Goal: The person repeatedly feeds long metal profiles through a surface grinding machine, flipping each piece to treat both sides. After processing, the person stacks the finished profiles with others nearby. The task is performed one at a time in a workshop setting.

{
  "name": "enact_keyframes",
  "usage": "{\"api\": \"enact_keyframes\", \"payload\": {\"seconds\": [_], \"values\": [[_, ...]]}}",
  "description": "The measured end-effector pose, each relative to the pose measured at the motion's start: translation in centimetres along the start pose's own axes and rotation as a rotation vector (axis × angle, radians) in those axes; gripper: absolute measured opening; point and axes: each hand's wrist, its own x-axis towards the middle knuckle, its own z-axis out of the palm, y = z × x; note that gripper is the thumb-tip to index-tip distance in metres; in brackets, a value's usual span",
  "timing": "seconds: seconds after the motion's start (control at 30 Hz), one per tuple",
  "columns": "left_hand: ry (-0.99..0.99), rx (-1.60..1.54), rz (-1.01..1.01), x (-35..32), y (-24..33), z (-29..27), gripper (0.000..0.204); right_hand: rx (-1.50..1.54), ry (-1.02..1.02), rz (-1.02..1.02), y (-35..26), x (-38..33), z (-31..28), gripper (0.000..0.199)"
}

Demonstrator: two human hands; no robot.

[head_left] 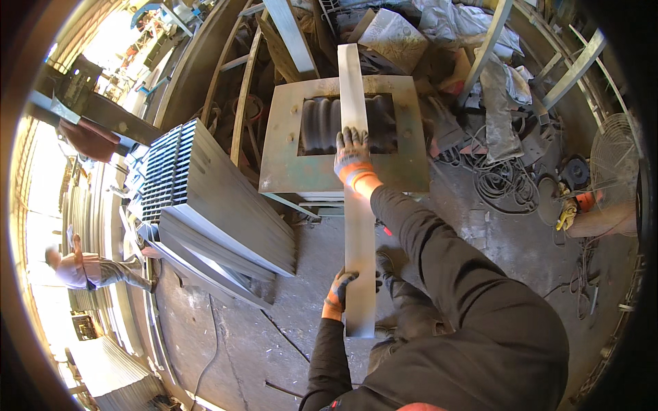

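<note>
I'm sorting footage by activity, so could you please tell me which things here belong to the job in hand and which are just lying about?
In hand:
- long metal strip
- left hand, gripping its near end
- right hand, pressing it down
- roller machine under the strip

Lying about:
- stack of metal sheets
- coiled cables
- fan
- ladder
- person at far left

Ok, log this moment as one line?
left hand: grips metal strip near end | right hand: flat on strip over machine opening | stacked sheets at left
</note>
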Motion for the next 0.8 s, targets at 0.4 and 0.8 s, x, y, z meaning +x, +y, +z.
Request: {"api": "enact_keyframes", "payload": {"seconds": [0.4, 0.8], "values": [[0.079, 0.152, 0.088, -23.2, -14.5, -4.6, 0.064, 0.138, -0.119, -0.004, -10.6, -24.8, -8.2, 0.073], [0.682, 0.998, 0.205, -40.2, -26.8, -2.3, 0.071, 0.559, -0.270, 0.190, -16.1, -43.5, -14.2, 0.117]]}}
